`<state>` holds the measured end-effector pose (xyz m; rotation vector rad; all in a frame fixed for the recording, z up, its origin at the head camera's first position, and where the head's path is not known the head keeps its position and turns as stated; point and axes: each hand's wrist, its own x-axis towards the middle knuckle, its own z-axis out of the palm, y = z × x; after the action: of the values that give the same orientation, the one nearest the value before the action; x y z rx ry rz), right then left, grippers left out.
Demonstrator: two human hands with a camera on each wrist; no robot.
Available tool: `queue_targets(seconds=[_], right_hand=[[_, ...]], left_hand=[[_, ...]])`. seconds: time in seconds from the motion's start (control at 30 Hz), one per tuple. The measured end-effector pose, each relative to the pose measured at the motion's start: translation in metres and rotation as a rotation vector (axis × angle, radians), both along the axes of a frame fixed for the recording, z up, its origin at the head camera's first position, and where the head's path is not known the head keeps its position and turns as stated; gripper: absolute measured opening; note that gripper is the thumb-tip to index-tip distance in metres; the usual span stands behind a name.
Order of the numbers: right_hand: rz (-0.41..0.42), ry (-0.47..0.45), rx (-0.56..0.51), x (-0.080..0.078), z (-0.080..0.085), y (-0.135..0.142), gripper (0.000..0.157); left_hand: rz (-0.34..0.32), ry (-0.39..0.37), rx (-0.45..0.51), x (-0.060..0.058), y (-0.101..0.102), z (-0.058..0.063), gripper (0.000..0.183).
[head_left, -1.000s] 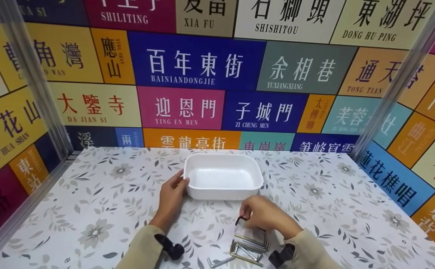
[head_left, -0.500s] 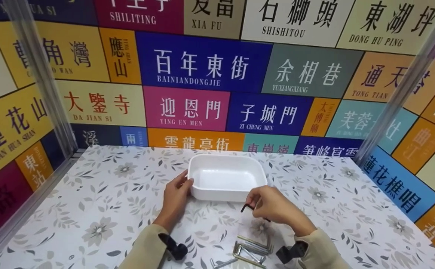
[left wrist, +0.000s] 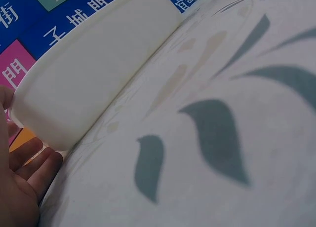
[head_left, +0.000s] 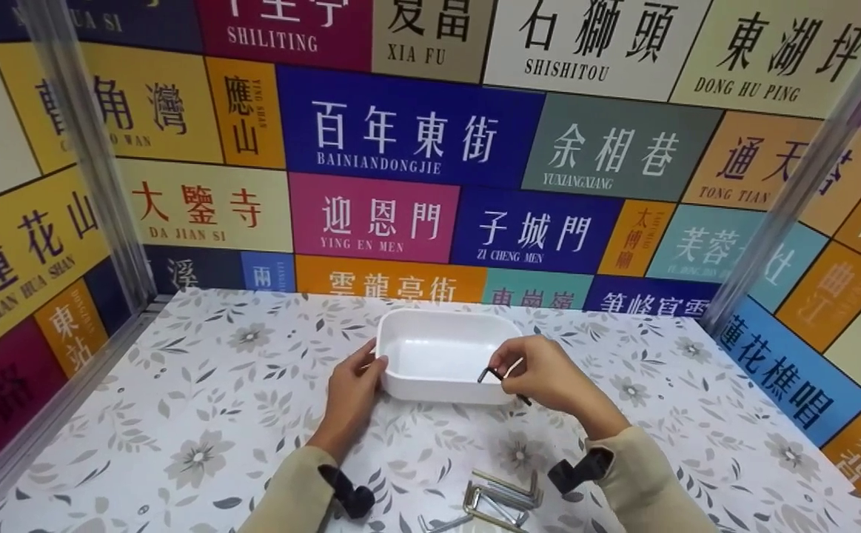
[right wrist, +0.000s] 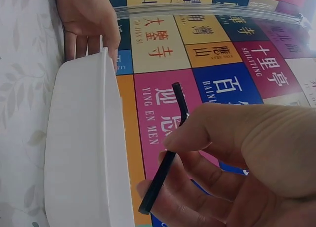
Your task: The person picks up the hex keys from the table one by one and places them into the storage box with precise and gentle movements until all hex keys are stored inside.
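From above, the head view faces forward-down over the floral tabletop (head_left: pixel 267 414) and sign-patterned wall (head_left: pixel 409 122). The left wrist view, tilted, skims close across the tabletop; the right, rolled sideways, looks closely past the right hand (right wrist: pixel 242 158). All 3 share the left hand (head_left: pixel 354 386), white tub (head_left: pixel 437 389) and wall.

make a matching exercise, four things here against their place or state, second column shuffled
1 black hex key
2 white tub
3 left hand
4 loose hex keys

A upright, open side up
B heaped on the patterned tabletop, nearer the person
C pinched by the right hand
D touching the tub's left end

Pairs: 1-C, 2-A, 3-D, 4-B
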<state>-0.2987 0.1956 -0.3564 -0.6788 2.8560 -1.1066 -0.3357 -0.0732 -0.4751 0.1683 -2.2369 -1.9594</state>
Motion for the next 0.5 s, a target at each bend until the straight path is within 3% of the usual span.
queue_targets(seconds=[0.23, 0.5], right_hand=[[0.03, 0.021, 0.041, -0.019, 0.0, -0.014, 0.022], [0.026, 0.013, 0.073, -0.046, 0.005, -0.019, 0.023]], left_hand=[[0.037, 0.021, -0.047, -0.001, -0.004, 0.0, 0.051], [0.016, 0.01, -0.037, -0.002, -0.001, -0.001, 0.051]])
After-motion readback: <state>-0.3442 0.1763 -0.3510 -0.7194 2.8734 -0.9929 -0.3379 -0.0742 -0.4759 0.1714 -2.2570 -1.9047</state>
